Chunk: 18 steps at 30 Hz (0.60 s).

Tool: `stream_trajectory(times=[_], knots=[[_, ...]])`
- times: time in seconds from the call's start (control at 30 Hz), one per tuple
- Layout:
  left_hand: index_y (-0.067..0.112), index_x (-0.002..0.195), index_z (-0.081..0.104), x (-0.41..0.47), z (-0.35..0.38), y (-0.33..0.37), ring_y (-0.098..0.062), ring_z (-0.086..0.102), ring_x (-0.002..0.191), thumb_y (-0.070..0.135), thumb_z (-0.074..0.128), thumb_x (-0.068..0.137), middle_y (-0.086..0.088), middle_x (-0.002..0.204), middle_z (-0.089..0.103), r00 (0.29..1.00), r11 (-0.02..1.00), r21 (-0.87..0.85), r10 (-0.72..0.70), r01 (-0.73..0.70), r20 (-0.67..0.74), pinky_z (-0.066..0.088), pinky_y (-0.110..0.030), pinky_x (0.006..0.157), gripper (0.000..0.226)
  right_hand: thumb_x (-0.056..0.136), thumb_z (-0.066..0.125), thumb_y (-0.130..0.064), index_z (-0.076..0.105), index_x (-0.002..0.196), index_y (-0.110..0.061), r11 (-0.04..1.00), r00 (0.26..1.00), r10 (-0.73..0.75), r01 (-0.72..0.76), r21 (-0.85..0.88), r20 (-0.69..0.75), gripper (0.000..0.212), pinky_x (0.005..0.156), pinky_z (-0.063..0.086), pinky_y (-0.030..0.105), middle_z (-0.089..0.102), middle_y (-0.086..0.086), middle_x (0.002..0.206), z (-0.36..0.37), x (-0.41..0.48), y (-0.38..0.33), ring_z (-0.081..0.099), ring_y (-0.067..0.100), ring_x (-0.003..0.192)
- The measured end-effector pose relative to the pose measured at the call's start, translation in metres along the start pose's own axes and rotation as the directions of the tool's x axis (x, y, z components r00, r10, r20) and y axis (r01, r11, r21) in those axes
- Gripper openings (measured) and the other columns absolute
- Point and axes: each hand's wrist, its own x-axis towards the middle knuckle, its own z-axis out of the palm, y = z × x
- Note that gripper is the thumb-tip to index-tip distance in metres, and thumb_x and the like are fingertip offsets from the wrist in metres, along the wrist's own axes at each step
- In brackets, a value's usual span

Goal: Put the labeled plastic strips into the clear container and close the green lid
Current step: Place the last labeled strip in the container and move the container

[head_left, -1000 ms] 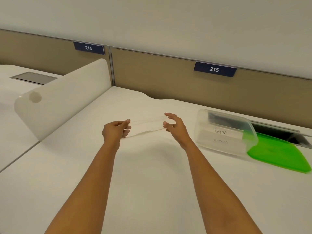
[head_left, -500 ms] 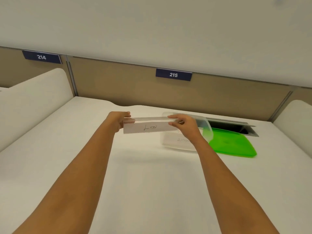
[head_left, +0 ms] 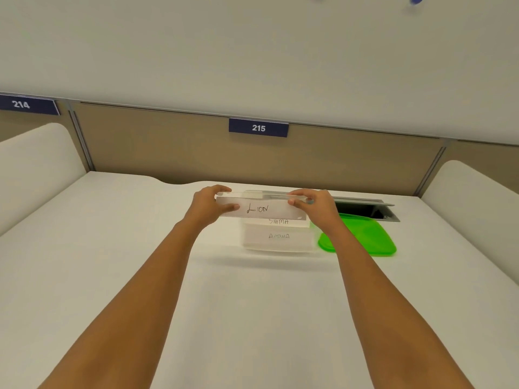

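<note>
both hands (head_left: pixel 209 204) hold lion strip (head_left: pixel 262 210) over clear container (head_left: pixel 276 242) rim.

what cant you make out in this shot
Head view only:
- Far rim of the clear container: hidden behind the LION strip that the left hand and right hand pinch.
- Lowest label inside it: too blurred to read.
- Left part of the green lid: covered by the right forearm.
- Strip count inside: unclear.

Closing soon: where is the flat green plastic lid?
Head view, right of centre: the flat green plastic lid lies on the white desk, just right of the clear plastic container.
</note>
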Motion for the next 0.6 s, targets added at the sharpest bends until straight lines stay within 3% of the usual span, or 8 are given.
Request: stream_trajectory(times=[0.07, 0.17, 0.33, 0.5, 0.6], knots=[[0.017, 0.12, 0.063, 0.005, 0.005, 0.003, -0.024, 0.057, 0.094, 0.02, 0.077, 0.076, -0.01, 0.125, 0.057, 1.0, 0.999, 0.041, 0.029, -0.029, 0.011, 0.042, -0.023, 0.061, 0.045, 0.082, 0.07, -0.032, 0.074, 0.102, -0.021, 1.0, 1.0, 0.003, -0.003, -0.011, 0.003, 0.023, 0.086, 0.043, 0.033, 0.071, 0.01, 0.1, -0.007, 0.002, 0.005, 0.054, 0.024, 0.101], [0.016, 0.116, 0.066, 0.013, 0.012, 0.008, -0.021, 0.054, 0.084, 0.011, 0.075, 0.078, -0.013, 0.124, 0.058, 0.998, 0.997, 0.046, 0.064, -0.063, -0.008, 0.037, -0.019, 0.049, 0.04, 0.083, 0.07, -0.031, 0.073, 0.103, -0.02, 1.0, 0.999, 0.004, -0.004, 0.018, 0.033, 0.023, 0.073, 0.041, 0.013, 0.072, 0.001, 0.104, -0.017, 0.004, 0.011, 0.057, 0.015, 0.097], [0.014, 0.114, 0.067, 0.029, 0.024, 0.019, -0.021, 0.052, 0.083, 0.01, 0.077, 0.076, -0.011, 0.124, 0.058, 0.998, 0.996, 0.054, 0.065, -0.064, -0.016, 0.037, -0.019, 0.05, 0.04, 0.082, 0.071, -0.029, 0.073, 0.102, -0.02, 0.998, 0.998, 0.044, -0.045, 0.04, 0.038, 0.022, 0.068, 0.041, 0.018, 0.07, -0.002, 0.096, -0.026, 0.014, 0.019, 0.053, 0.014, 0.083], [0.014, 0.113, 0.068, 0.043, 0.042, 0.023, -0.032, 0.059, 0.104, 0.01, 0.078, 0.074, -0.012, 0.126, 0.057, 1.0, 0.997, 0.074, 0.025, -0.026, 0.009, 0.043, -0.027, 0.069, 0.04, 0.082, 0.071, -0.028, 0.073, 0.103, -0.019, 0.997, 0.996, 0.078, -0.078, 0.003, 0.052, 0.023, 0.081, 0.045, 0.029, 0.071, 0.006, 0.104, -0.032, 0.025, 0.034, 0.057, 0.024, 0.089], [0.015, 0.113, 0.067, 0.052, 0.055, 0.024, -0.032, 0.058, 0.107, 0.01, 0.078, 0.074, -0.011, 0.127, 0.055, 1.0, 0.997, 0.078, 0.011, -0.011, 0.003, 0.045, -0.029, 0.077, 0.041, 0.083, 0.07, -0.026, 0.072, 0.104, -0.017, 0.996, 0.995, 0.089, -0.089, -0.009, 0.052, 0.023, 0.083, 0.045, 0.028, 0.071, 0.006, 0.107, -0.034, 0.032, 0.041, 0.059, 0.025, 0.096]])
